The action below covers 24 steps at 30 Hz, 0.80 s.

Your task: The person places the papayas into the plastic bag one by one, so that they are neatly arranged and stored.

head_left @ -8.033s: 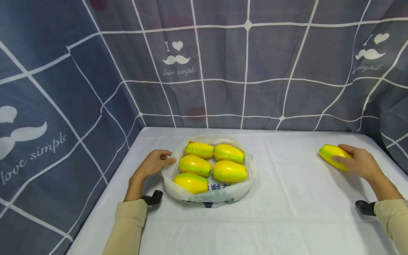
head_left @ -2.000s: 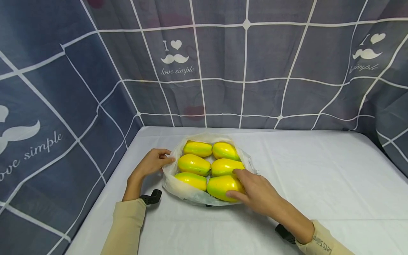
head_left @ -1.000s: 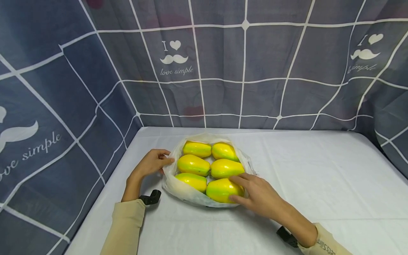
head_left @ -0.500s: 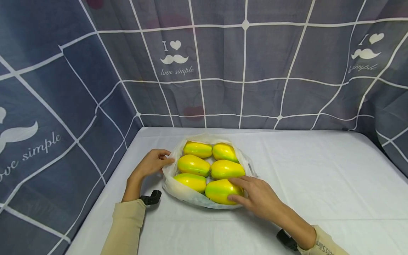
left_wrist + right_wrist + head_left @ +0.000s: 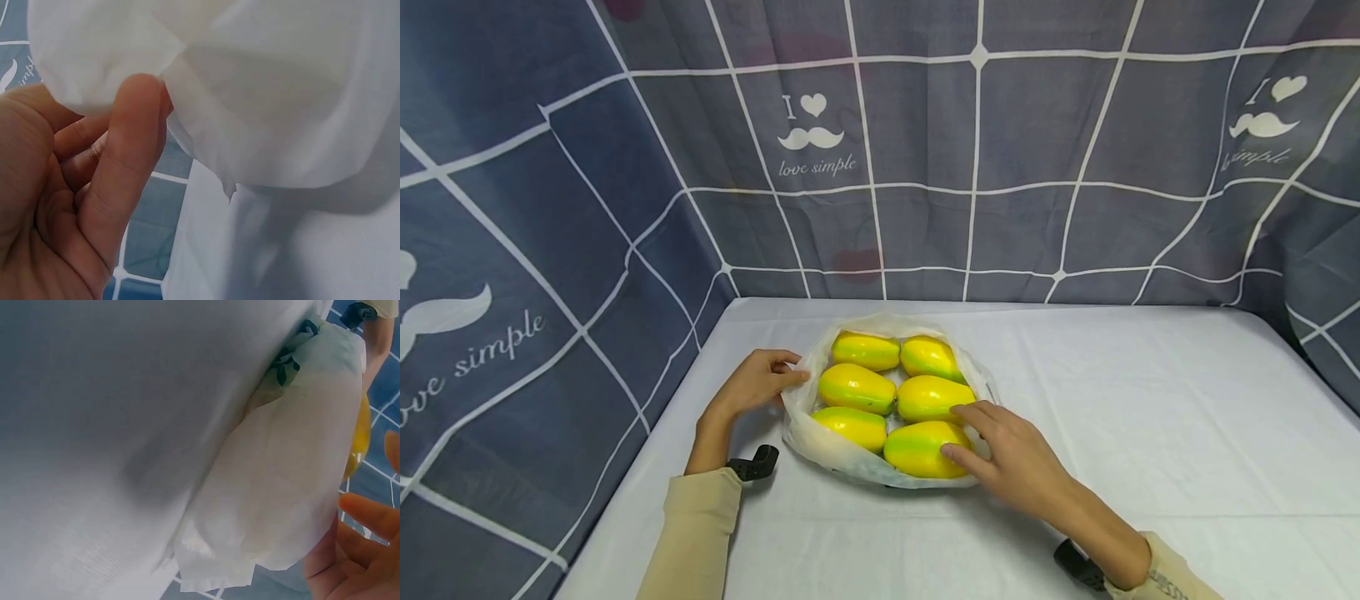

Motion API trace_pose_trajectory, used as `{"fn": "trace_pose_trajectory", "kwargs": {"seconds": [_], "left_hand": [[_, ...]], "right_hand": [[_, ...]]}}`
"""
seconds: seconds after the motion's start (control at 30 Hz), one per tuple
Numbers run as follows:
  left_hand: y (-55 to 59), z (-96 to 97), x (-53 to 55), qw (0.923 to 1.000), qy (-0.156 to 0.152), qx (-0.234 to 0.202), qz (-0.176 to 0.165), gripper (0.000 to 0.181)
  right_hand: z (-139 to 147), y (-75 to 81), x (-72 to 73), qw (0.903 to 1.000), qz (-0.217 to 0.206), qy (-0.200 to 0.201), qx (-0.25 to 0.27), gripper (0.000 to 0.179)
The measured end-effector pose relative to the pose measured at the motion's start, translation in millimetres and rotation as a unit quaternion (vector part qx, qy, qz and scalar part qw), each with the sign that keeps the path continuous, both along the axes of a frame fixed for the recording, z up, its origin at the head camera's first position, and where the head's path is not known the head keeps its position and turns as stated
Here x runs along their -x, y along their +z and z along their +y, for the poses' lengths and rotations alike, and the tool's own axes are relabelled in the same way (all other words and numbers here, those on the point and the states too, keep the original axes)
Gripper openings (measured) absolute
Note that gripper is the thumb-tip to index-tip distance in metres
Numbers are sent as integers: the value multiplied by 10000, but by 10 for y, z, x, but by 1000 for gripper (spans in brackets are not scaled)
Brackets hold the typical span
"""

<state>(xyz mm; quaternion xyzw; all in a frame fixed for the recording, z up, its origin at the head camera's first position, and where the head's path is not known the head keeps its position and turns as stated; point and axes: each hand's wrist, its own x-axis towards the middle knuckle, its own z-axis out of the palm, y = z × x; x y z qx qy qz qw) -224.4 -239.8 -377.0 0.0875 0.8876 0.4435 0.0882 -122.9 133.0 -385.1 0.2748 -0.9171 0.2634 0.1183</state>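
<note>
A white plastic bag [image 5: 831, 454] lies spread with its mouth upward, holding several shiny yellow-green papayas in two columns. At its left rim, my left hand [image 5: 748, 387] pinches the plastic between thumb and fingers; the left wrist view shows the thumb [image 5: 134, 119] pressed on the film. My right hand [image 5: 1018, 458] hovers at the bag's right side, fingers spread and relaxed beside the front right papaya [image 5: 917, 450]. In the right wrist view the thumb and fingers [image 5: 369, 515] stand apart with nothing gripped, and a papaya [image 5: 361, 437] shows past the bag's edge.
A white cloth [image 5: 1150, 417] covers the table. Grey-blue grid-patterned curtain [image 5: 1022, 125] rises along the back and both sides. Black camera mounts [image 5: 756, 464] sit on both wrists.
Eight seconds ago my right hand held a papaya at the table's far right; that papaya is now front right in the bag. Since half a second ago the fingers have drawn slightly off it.
</note>
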Motion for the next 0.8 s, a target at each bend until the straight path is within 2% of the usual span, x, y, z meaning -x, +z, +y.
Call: {"fn": "trace_pose_trajectory", "kwargs": {"seconds": [0.23,0.43,0.63,0.73,0.8], "left_hand": [[56,-36,-23,9997,-116,-218,45,44],[96,-82,-30,9996,-83,-247,129,42],[97,-77,-33,9998,-45,-147,101,44],[85,-79,-29,9992,165,-181,301,46],[74,-87,-21,9976,329,-175,579,47]], "right_hand": [[40,77,2,9973,255,152,664,36],[59,94,8,9923,492,260,1109,27],[92,85,8,9913,526,329,1158,25],[139,91,14,9916,646,237,1094,29],[189,95,30,9927,695,126,982,35]]}}
